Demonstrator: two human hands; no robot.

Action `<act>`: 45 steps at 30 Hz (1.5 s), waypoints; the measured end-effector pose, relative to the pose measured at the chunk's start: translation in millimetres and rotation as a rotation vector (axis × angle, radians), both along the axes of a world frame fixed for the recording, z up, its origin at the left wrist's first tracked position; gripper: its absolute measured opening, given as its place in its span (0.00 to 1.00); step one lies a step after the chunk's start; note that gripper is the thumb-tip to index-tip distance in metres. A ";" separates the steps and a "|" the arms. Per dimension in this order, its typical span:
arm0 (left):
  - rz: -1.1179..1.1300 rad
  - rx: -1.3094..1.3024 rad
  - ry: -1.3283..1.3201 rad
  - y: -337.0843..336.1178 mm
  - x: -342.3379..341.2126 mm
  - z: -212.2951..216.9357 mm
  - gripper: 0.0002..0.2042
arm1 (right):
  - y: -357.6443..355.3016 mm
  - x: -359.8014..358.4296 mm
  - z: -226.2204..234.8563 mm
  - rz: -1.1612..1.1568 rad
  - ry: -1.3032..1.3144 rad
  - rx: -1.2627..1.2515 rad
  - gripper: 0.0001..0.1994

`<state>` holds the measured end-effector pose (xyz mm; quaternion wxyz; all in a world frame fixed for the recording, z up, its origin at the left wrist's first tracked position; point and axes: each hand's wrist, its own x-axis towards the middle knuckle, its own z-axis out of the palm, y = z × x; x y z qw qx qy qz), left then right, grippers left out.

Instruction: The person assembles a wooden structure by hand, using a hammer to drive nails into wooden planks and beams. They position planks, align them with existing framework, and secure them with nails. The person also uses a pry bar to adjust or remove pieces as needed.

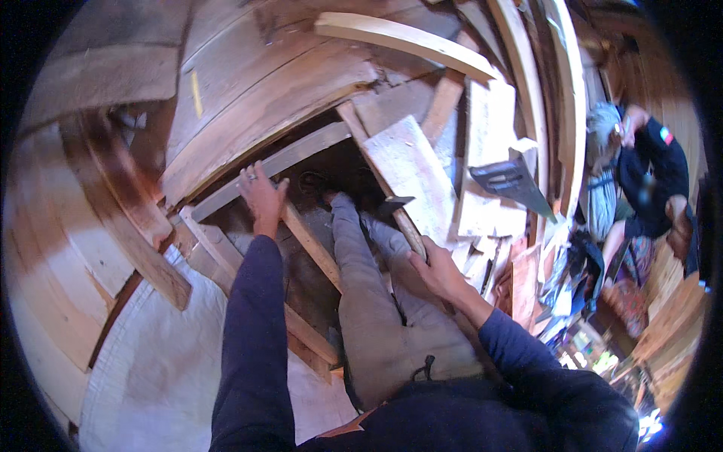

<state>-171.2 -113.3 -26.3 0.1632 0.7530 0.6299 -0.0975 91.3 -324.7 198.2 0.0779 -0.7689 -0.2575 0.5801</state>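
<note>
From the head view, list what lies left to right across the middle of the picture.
White sheet → left hand on a wooden slat → grey trouser legs → right hand gripping a hammer handle → handsaw → another person's dark sleeve.

We find no screens and no signs here. The only label-like mark we can make out is a small rectangular patch (666,135) in red, white and blue on the dark sleeve of the other person at the far right. Low on the right lies a jumble of colourful items (586,343) that may include packaging, but they are too blurred to tell.
</note>
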 end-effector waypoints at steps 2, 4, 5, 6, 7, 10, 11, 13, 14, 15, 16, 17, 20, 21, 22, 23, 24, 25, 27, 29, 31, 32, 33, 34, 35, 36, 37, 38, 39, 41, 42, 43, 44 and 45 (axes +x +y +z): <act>-0.004 -0.229 0.050 24.9 -5.7 -8.3 0.35 | 1.6 8.3 5.9 0.002 0.023 -0.025 0.20; -0.086 -0.328 0.103 37.7 11.9 9.5 0.33 | -16.4 18.6 -0.2 -0.008 0.046 0.077 0.18; -0.187 -0.305 0.164 38.1 24.1 20.6 0.32 | -21.0 24.1 2.5 0.029 0.002 0.145 0.17; -0.220 -0.295 0.156 43.3 26.6 24.2 0.29 | -24.7 27.2 1.0 0.016 0.021 0.154 0.17; -0.254 -0.291 0.147 42.6 31.7 25.1 0.26 | -30.7 28.8 -0.6 0.003 0.039 0.159 0.17; -0.304 -0.192 -0.268 36.5 55.0 31.8 0.19 | -27.9 40.9 18.1 -0.037 0.103 0.086 0.16; -0.271 -0.254 -0.325 35.9 67.4 37.7 0.18 | -26.5 44.6 26.4 -0.051 0.129 0.049 0.15; -0.211 -0.398 -0.439 19.5 118.4 69.3 0.15 | -39.2 42.4 30.0 -0.095 0.101 -0.005 0.15; -0.243 -0.439 -0.473 6.5 151.8 99.7 0.10 | -48.1 41.7 32.6 -0.121 0.086 -0.043 0.15; -0.221 -0.517 -0.623 3.3 175.2 120.2 0.08 | -53.3 40.7 34.0 -0.166 0.076 -0.031 0.15; -0.196 -0.594 -0.761 2.8 192.8 137.5 0.07 | -57.2 36.3 33.7 -0.211 0.074 -0.012 0.15; -0.166 -0.686 -0.900 -0.3 210.9 156.9 0.05 | -61.2 29.8 34.3 -0.258 0.067 -0.003 0.15; -0.371 -0.744 -1.075 -9.0 300.8 308.2 0.07 | -69.9 22.4 39.2 -0.358 0.042 0.004 0.16; -0.586 -0.675 -1.211 -10.2 325.1 343.5 0.13 | -76.1 23.2 45.1 -0.377 0.019 0.031 0.16; -0.827 -0.696 -1.500 -8.1 356.2 375.1 0.20 | -81.1 27.1 50.0 -0.388 -0.006 0.066 0.16; -1.103 -0.614 -1.627 -3.1 388.6 412.5 0.27 | -84.7 23.9 56.4 -0.462 -0.024 0.066 0.16; -1.304 -0.551 -1.658 -6.8 413.5 443.2 0.26 | -91.7 18.1 60.7 -0.543 -0.042 0.060 0.16; -1.483 -0.470 -1.673 -13.7 433.5 474.0 0.25 | -101.7 8.5 52.5 -0.468 -0.184 0.122 0.16; -1.763 -0.408 -1.685 -46.7 470.1 511.3 0.24 | -130.1 -10.8 36.1 -0.414 -0.286 0.105 0.16; -1.953 -0.379 -1.605 -71.0 491.4 535.6 0.22 | -138.7 18.2 56.4 -0.513 -0.075 -0.090 0.16; -2.141 -0.093 -1.347 -75.9 481.6 594.2 0.21 | -96.0 57.3 44.0 -0.505 -0.169 0.189 0.17; -2.151 -0.064 -1.323 -79.5 480.3 600.9 0.20 | -99.8 60.1 49.3 -0.536 -0.191 0.226 0.17; -2.122 -0.083 -1.324 -88.5 478.3 599.5 0.19 | -116.1 51.4 49.5 -0.572 -0.182 0.221 0.17; -2.095 -0.105 -1.370 -94.5 489.9 597.2 0.18 | -134.8 63.2 43.7 -0.612 -0.193 0.201 0.17; -2.082 -0.132 -1.389 -106.4 491.5 592.6 0.18 | -150.1 66.8 39.1 -0.655 -0.188 0.185 0.17; -2.089 -0.124 -1.434 -113.1 507.3 604.4 0.17 | -153.9 92.5 43.9 -0.702 -0.215 0.185 0.17; -2.081 -0.104 -1.458 -120.5 512.1 614.4 0.16 | -160.3 99.0 47.1 -0.732 -0.221 0.193 0.18; -2.071 -0.075 -1.453 -121.1 504.2 611.6 0.15 | -164.2 82.8 37.6 -0.741 -0.186 0.184 0.18; -2.065 0.013 -1.437 -111.0 501.6 619.9 0.15 | -159.2 72.7 32.0 -0.728 -0.135 0.188 0.18; -2.044 0.086 -1.599 -95.3 506.2 611.4 0.13 | -198.9 45.3 45.0 -0.775 -0.170 0.082 0.18; -2.136 0.270 -1.423 -91.2 485.9 661.9 0.12 | -155.6 45.5 42.9 -0.718 -0.114 0.256 0.19; -2.057 0.339 -1.497 -68.3 479.3 660.3 0.12 | -170.6 40.1 58.1 -0.689 -0.112 0.207 0.19; -1.955 0.342 -1.539 -36.4 473.1 652.0 0.11 | -172.4 18.9 76.4 -0.665 -0.071 0.150 0.19; -1.922 0.438 -1.475 -33.1 471.2 668.5 0.10 | -164.8 16.9 71.9 -0.615 -0.018 0.210 0.19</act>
